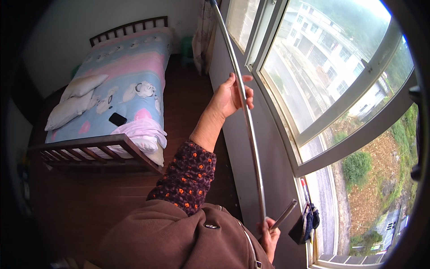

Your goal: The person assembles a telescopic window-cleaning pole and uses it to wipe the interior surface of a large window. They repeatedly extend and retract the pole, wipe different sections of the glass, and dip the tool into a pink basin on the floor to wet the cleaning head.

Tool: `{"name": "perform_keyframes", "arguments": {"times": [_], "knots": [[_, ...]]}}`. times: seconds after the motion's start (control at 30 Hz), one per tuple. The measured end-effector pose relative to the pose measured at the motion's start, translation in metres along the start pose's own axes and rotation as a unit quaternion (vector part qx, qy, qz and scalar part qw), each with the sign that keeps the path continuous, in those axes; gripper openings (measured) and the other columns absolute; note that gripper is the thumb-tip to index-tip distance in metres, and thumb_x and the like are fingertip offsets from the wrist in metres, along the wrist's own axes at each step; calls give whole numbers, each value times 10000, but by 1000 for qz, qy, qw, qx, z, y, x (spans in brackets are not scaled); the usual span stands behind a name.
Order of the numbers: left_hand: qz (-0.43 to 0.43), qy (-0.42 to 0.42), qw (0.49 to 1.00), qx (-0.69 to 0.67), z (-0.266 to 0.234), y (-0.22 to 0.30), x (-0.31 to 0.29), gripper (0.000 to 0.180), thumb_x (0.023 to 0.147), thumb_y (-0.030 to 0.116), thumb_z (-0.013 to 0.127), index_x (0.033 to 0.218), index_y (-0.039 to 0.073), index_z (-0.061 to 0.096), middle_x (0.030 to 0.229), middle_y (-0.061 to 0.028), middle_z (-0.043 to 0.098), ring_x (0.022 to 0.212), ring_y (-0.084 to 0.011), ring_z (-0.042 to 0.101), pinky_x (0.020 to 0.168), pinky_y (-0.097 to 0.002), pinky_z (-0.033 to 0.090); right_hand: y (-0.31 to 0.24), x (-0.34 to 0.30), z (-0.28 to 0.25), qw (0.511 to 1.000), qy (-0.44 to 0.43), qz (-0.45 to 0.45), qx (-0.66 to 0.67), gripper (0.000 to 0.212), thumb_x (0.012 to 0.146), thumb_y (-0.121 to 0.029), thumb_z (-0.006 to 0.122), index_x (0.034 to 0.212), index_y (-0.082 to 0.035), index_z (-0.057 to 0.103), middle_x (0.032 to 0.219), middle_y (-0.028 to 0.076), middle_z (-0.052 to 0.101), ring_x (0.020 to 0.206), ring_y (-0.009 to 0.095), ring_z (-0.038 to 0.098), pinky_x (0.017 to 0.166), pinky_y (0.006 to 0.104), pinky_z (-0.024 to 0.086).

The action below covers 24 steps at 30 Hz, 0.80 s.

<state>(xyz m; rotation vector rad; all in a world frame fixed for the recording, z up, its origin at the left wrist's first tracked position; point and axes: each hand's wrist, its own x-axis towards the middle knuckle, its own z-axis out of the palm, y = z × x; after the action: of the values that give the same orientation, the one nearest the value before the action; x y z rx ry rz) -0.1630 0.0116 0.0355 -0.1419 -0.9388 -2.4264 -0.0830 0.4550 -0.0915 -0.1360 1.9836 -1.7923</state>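
Observation:
A long, thin silver metal pole [254,148] runs from the top of the view down beside the window wall. Partway up it, my left hand [227,97] is closed, with fingers curled round the shaft. Lower down, my right hand [270,244] grips near the pole's bottom end, partly hidden by my brown vest. A short metal tube [285,214] sticks out of the right hand at an angle, up toward the window. Whether the tube joins the pole cannot be made out. The pole's far end reaches a curtain [206,38] at the top.
To the right is a window with sliding frames [286,121], its lower part open to a road and field. A dark cloth bundle [306,223] hangs at the sill. On the left stands a bed [123,67] with a wooden footboard [85,145], pillows [71,107] and a black phone [118,119].

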Motion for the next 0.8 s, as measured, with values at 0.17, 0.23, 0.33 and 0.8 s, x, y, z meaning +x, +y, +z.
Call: {"name": "perform_keyframes", "arguments": {"times": [0.17,0.23,0.33,0.8], "knots": [[-8,228,972,-58,-6,-9,0,440,993,482,362,867,85,501,605,-16,421,429,-127,333,411,-285,298,7,7,1,962,31,-205,-176,182,913,-127,612,1000,33,627,699,-29,552,609,51,463,553,218,378],[18,39,986,-159,-14,-8,-5,454,995,490,351,830,92,492,590,14,363,421,-99,299,384,-255,262,-1,-3,-2,996,-8,-2,-87,227,903,-163,629,997,43,635,691,-18,559,592,61,480,547,211,371],[-6,-244,902,-355,-17,-2,-10,428,1005,450,357,868,72,502,596,18,324,410,-92,261,364,-237,255,-9,-16,-4,985,-137,105,23,373,855,-306,684,976,44,640,718,-20,580,626,59,495,580,216,389],[23,97,992,-81,12,-21,-34,503,967,582,326,794,130,462,550,7,339,405,-117,305,377,-271,263,1,0,10,994,-74,-43,-69,217,900,-165,646,992,31,629,724,-28,562,656,52,487,591,210,400]]}}
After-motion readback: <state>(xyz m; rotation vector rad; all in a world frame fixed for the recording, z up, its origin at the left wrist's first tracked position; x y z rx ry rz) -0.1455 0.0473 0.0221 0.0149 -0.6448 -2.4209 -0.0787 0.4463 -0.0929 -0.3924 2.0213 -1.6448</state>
